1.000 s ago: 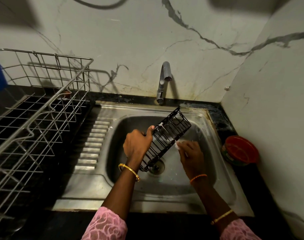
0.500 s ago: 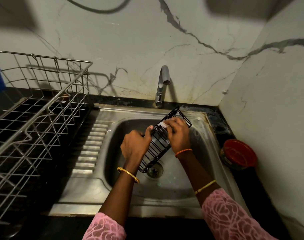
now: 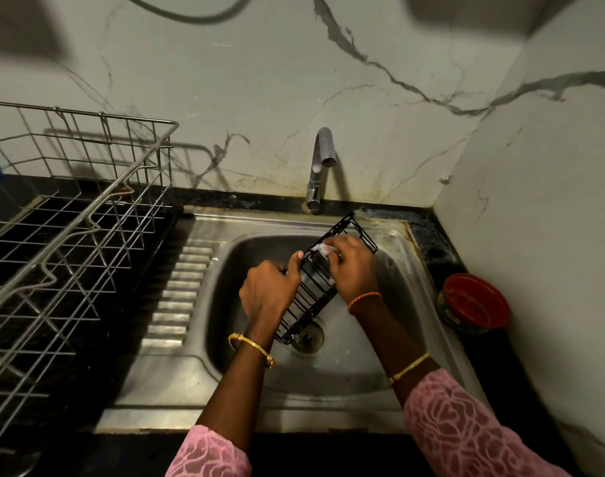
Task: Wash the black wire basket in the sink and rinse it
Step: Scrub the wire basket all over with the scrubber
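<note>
Basket [image 3: 314, 290] tilted over sink [image 3: 345, 373] bowl, low end near drain [image 3: 308, 339], high end up by back rim under tap [image 3: 323, 160]. Left hand [image 3: 268, 290] grips its left side rail, fingers curled on the wire, thumb up on the rail; likely the steadying hold so the wires don't flex while scrubbed. Right hand [image 3: 354, 266] at the upper end, fingers clamped on a small whitish scrubber [image 3: 323, 249], pressing it onto the wires; some foam there. Tilt probably lets suds run down toward drain. No water seen from tap, so judged as soaping stage, rinse not yet done. Dish rack [image 3: 70, 235] on tabletop [image 3: 442, 242] to the left, red tub [image 3: 474, 302] right of sink, well apart from basket. Risk: soapy wire slipping from left grip. Next likely needs scrubbing lower wires, then tap on.
</note>
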